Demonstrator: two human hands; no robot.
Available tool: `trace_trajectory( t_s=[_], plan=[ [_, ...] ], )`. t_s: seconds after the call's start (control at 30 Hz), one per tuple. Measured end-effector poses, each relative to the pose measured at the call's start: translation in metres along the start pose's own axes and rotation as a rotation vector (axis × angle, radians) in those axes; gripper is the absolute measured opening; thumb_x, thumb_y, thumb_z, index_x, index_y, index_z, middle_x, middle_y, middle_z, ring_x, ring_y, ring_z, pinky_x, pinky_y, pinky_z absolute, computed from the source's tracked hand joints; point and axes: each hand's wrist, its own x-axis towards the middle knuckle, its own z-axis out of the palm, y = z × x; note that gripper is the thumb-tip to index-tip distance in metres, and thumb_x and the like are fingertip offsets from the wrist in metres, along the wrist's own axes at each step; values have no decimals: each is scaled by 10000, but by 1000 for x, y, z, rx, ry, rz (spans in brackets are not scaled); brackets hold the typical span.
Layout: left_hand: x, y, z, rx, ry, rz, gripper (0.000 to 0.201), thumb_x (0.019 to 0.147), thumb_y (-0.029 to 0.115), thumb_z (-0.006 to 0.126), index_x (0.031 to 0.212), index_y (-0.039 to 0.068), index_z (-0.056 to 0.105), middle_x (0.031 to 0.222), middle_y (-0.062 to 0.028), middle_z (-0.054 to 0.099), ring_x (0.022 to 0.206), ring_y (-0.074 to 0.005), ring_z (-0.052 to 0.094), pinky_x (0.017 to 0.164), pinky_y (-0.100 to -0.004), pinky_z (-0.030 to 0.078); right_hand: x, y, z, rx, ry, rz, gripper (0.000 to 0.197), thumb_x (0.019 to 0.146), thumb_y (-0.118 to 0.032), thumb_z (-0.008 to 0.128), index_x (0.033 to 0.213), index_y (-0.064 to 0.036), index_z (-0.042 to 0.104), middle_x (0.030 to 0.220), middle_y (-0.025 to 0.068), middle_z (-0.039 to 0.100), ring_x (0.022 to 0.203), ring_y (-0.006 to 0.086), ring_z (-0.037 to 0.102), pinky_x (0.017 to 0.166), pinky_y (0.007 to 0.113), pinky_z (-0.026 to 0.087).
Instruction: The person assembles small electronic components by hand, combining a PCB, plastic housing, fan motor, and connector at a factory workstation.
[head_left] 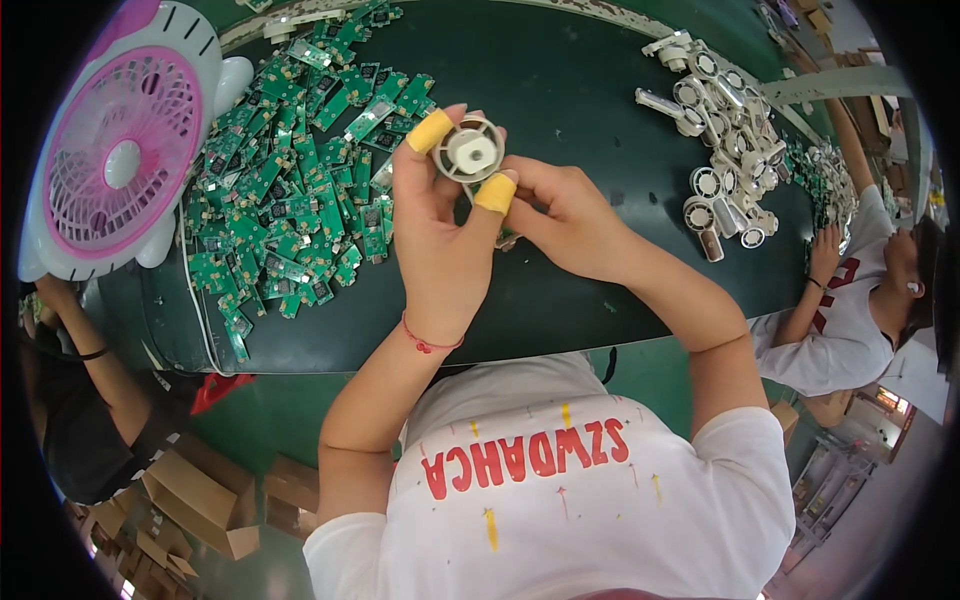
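My left hand (440, 220) is closed around a small white handheld fan housing (472, 152), its round ring and pale motor hub facing up. Yellow finger covers wrap the thumb and one finger of that hand. Close against the housing's lower side, my right hand (565, 215) has its thumb and fingers drawn together. What it pinches is mostly hidden behind the fingers; a bit of green and tan shows below. Left of my hands spreads a heap of green circuit boards (290, 200). A pile of similar white fan housings (725, 140) lies farther to the right.
A pink and white fan (122, 165) stands at the dark green table's (580, 310) left end, with a white cable (195, 290) beside it. Co-workers sit on both sides; a person's hand (826, 252) rests near another pile at right. Cardboard boxes (200, 495) stand on the floor.
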Motion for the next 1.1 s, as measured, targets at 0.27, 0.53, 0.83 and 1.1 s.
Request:
trace_trajectory(
  t_s=[0.27,0.53,0.83,1.1],
  plan=[
    [6,-2,-14,550,-50,142,648,824,110,610,1354,-11,258,1352,-176,292,1204,-292,354,983,-385,303,129,15,-116,-399,361,96,295,871,-360,530,859,-73,600,668,39,577,595,101,519,563,258,409],
    [-2,1,-12,504,-137,86,560,810,66,594,1322,53,366,1327,-135,370,1151,-266,432,920,-363,379,182,34,-234,-1212,668,-7,532,861,-482,452,882,19,626,859,233,626,828,403,587,721,453,453],
    [-15,13,-23,531,-244,75,261,828,24,550,1086,44,588,1082,-103,577,939,-209,584,800,-274,446,-13,38,-139,-1816,252,-296,218,795,-39,540,1009,-53,577,810,75,614,908,235,561,784,358,421],
    [-31,5,-18,1210,-393,479,227,688,73,653,902,90,581,1031,-34,548,966,-244,509,797,-346,397,-18,19,-36,-347,-173,129,244,896,-93,516,1098,37,561,877,67,612,771,94,543,697,230,453]
  ],
)
